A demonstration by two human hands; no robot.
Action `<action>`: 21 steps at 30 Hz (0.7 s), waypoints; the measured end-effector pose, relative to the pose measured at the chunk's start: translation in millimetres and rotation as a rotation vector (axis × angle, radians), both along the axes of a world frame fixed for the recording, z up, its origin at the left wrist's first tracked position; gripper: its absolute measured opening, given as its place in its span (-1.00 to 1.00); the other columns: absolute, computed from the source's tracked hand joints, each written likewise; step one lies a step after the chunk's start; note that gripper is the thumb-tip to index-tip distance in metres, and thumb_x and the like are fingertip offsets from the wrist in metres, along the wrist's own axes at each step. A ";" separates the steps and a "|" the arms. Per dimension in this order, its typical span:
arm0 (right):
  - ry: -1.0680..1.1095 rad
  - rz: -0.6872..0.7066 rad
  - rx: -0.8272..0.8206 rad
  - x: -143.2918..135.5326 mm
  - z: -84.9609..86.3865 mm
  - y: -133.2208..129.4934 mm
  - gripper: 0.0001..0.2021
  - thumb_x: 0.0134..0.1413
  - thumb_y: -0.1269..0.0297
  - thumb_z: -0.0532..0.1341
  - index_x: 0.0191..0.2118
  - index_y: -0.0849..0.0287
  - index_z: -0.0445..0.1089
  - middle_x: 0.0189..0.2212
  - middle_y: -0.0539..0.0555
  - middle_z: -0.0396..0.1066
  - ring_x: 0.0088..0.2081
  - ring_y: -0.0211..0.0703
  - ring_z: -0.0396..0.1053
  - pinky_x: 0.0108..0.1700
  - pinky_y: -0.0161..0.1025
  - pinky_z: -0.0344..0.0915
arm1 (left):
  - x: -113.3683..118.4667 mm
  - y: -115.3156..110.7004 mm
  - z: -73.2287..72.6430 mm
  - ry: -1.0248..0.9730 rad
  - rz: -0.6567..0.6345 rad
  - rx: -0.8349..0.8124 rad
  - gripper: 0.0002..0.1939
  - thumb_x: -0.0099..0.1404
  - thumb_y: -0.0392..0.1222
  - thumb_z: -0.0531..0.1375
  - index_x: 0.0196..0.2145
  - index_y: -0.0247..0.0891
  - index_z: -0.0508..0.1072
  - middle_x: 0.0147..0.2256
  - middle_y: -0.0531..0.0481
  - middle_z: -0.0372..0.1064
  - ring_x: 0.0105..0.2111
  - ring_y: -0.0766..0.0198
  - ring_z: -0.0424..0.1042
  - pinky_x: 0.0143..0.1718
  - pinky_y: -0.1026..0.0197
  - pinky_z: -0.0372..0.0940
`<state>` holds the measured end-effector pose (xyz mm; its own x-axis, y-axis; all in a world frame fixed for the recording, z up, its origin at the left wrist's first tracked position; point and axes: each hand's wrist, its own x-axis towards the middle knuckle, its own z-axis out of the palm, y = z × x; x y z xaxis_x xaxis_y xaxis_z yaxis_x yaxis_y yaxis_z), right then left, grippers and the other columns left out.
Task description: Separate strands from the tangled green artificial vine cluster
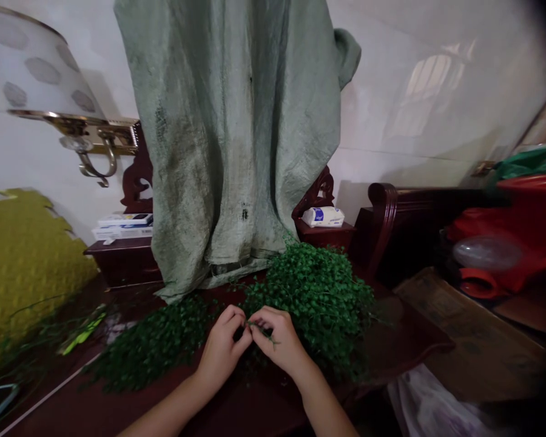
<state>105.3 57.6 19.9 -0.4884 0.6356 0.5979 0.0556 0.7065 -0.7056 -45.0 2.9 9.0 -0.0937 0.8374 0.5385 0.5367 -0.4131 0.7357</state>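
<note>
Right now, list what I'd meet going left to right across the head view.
Yellow mat → smaller leafy pile → left hand → right hand → white packet → brown cardboard

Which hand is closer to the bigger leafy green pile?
Right: the right hand is at the near left edge of the bigger pile; the left hand is farther left.

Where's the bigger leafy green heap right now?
In the head view, the bigger leafy green heap lies right of centre on the dark red table, just beyond the right hand and in front of the white tissue pack.
</note>
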 end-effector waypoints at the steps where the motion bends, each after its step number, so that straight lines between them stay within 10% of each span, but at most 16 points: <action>1: -0.009 -0.004 0.015 0.4 -1.0 0.4 -0.84 0.00 0.52 0.17 -0.35 0.18 0.48 -0.45 0.01 0.40 -0.43 -0.24 0.39 -0.38 -0.35 0.31 | -0.2 1.3 -1.3 -0.003 -0.007 -0.008 -0.83 0.25 -0.22 0.15 -0.50 -0.19 0.30 -0.37 0.02 0.27 -0.34 0.19 0.33 -0.29 0.22 0.23; 21: -0.170 -0.152 0.105 -9.4 -13.0 2.9 -0.80 0.08 0.57 0.06 -0.27 0.13 0.28 -0.40 -0.02 0.28 -0.42 -0.24 0.28 -0.38 -0.36 0.21 | -5.9 11.7 -10.3 -0.208 -0.133 -0.265 -0.77 0.12 -0.20 0.15 -0.64 -0.21 0.24 -0.49 0.03 0.22 -0.42 0.21 0.26 -0.39 0.25 0.15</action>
<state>95.9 60.5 6.8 -0.4911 0.6483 0.5818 0.2790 0.7498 -0.6000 -50.9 14.6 -1.4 -0.0591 0.9577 0.2815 0.3181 -0.2492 0.9147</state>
